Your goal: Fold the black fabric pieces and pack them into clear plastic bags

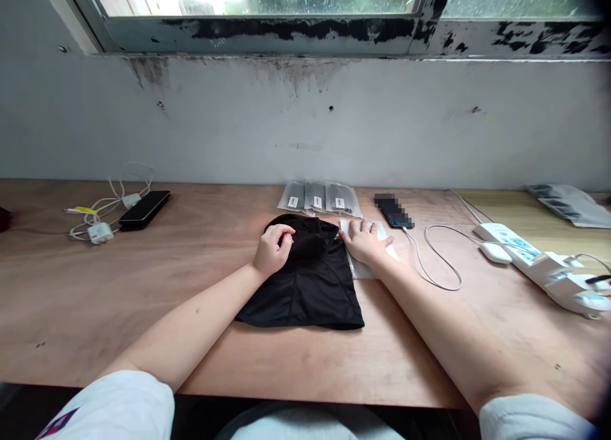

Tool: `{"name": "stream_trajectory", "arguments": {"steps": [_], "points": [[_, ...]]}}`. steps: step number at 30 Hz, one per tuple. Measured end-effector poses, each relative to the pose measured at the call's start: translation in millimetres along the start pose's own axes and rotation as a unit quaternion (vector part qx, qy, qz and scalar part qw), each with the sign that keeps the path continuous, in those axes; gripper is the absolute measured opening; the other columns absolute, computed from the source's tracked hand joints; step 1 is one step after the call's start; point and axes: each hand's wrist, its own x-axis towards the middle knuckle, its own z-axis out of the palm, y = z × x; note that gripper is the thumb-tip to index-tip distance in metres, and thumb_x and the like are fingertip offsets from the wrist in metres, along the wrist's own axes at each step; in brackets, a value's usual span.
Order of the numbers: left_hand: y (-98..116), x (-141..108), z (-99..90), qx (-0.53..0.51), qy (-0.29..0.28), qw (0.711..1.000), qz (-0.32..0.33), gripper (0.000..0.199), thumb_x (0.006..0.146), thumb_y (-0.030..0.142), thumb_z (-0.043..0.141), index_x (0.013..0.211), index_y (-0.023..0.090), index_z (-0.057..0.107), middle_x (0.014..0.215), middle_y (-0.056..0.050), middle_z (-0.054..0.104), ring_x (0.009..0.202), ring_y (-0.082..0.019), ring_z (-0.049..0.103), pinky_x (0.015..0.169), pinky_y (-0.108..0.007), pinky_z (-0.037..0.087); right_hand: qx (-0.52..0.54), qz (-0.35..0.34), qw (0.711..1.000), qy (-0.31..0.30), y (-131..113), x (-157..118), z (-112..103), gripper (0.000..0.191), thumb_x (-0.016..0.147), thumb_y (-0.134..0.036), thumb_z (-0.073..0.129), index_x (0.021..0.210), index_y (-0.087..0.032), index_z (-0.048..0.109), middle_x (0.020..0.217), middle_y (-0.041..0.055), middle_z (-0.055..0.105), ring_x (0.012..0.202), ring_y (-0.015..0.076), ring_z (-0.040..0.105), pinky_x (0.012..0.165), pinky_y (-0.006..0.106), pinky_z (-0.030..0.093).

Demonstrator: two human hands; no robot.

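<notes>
From where I stand, the person's two hands are apart over the middle of the table [143, 319]. The left hand [273, 249] has its fingers curled in at the far left part of a piece of black clothing [319, 293]; whether it is pinching the cloth I cannot tell. The right hand [363, 244] lies flat, palm down and fingers spread, on a whitish plastic bag [363, 271] just right of the clothing. The clothing lies in front of the person, bunched at its far end and spread flat at the near end. Just beyond it, three labelled packets [317, 198] sit in a row near the wall [229, 121]. A phone [395, 212] lies to their right, with a white cable [446, 286] plugged into its near end. Farther right are a power strip [513, 239] and a small white case [495, 253] beside it. Well to the left, a black case [144, 211] lies near a white charger [99, 233] and its tangled cables. A window [310, 0] is set above the wall.
</notes>
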Motion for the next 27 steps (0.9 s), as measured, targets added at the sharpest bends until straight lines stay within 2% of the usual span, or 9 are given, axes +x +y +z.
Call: {"name": "stream_trajectory", "arguments": {"steps": [5,10,14,16,19,21,22,24,27], "points": [[0.8,-1.1,0.0,0.014,-0.013,1.000,0.014,0.015,0.093,0.023,0.052,0.098,0.023,0.066,0.088,-0.003,0.070,0.086,-0.021,0.068,0.085,-0.037,0.055,0.003,0.013,1.000,-0.023,-3.6,0.1,-1.9,0.094,0.088,-0.084,0.019,0.161,-0.024,0.022,0.168,0.0178,0.009,0.151,0.0482,0.000,0.100,0.087,0.002],[2.0,4.8,3.5,0.008,-0.016,0.999,0.031,0.014,0.093,0.021,0.052,0.097,0.022,0.065,0.091,-0.005,0.067,0.088,-0.021,0.066,0.084,-0.037,0.055,0.016,0.008,1.000,-0.020,-2.8,0.2,-2.9,0.087,0.092,-0.078,0.016,0.160,-0.025,0.023,0.168,0.0177,0.011,0.152,0.0476,0.001,0.100,0.088,0.002],[5.4,5.3,6.3,-0.055,-0.031,0.998,-0.001,0.026,0.091,0.024,0.056,0.116,0.020,0.062,0.109,-0.008,0.067,0.087,-0.019,0.067,0.079,-0.035,0.056,0.011,-0.017,1.000,-0.024,1.8,0.9,-4.4,0.076,0.095,-0.073,0.020,0.158,-0.032,0.025,0.168,0.0150,0.012,0.152,0.0476,0.004,0.097,0.089,0.004],[8.5,4.7,3.8,-0.101,-0.056,0.993,-0.035,0.025,0.092,0.028,0.057,0.115,0.020,0.063,0.104,-0.008,0.071,0.087,-0.020,0.069,0.080,-0.035,0.056,0.000,-0.033,0.999,-0.023,4.6,1.1,-6.1,0.071,0.097,-0.070,0.022,0.157,-0.035,0.027,0.168,0.0138,0.013,0.151,0.0472,0.006,0.096,0.089,0.006],[11.3,8.2,-4.4,-0.209,-0.110,0.968,-0.090,0.022,0.096,0.035,0.052,0.100,0.018,0.067,0.083,-0.006,0.073,0.077,-0.021,0.070,0.075,-0.036,0.057,-0.017,-0.049,0.998,-0.021,7.7,0.6,-11.2,0.065,0.098,-0.066,0.024,0.155,-0.035,0.030,0.167,0.0135,0.017,0.150,0.0466,0.011,0.097,0.088,0.011],[9.9,15.3,-10.1,-0.256,-0.101,0.954,-0.117,0.029,0.098,0.039,0.046,0.094,0.018,0.066,0.075,-0.005,0.071,0.067,-0.020,0.068,0.068,-0.035,0.056,-0.030,-0.061,0.997,-0.020,7.9,-0.4,-17.2,0.063,0.099,-0.063,0.028,0.152,-0.031,0.037,0.164,0.0164,0.024,0.147,0.0465,0.019,0.100,0.084,0.017],[8.3,19.8,-12.4,-0.243,-0.086,0.958,-0.123,0.030,0.098,0.040,0.046,0.091,0.019,0.066,0.073,-0.004,0.070,0.066,-0.020,0.068,0.066,-0.035,0.056,-0.039,-0.068,0.997,-0.013,7.1,-1.3,-21.0,0.063,0.099,-0.063,0.031,0.149,-0.027,0.042,0.161,0.0185,0.029,0.146,0.0460,0.023,0.102,0.080,0.020],[4.1,28.4,-14.8,-0.132,-0.065,0.982,-0.117,0.028,0.095,0.041,0.051,0.086,0.020,0.067,0.076,-0.005,0.071,0.070,-0.022,0.068,0.069,-0.036,0.055,-0.047,-0.090,0.995,0.022,3.3,-4.7,-29.5,0.060,0.099,-0.060,0.036,0.142,-0.021,0.049,0.154,0.0211,0.039,0.143,0.0436,0.030,0.108,0.070,0.025],[0.5,34.9,-14.3,0.092,-0.100,0.985,-0.111,0.029,0.088,0.048,0.063,0.083,0.020,0.069,0.082,-0.010,0.072,0.075,-0.027,0.068,0.071,-0.038,0.054,-0.007,-0.170,0.984,0.058,-8.4,-14.3,-41.1,0.046,0.100,-0.049,0.043,0.135,-0.021,0.057,0.144,0.0176,0.053,0.137,0.0367,0.041,0.111,0.052,0.032]]}}
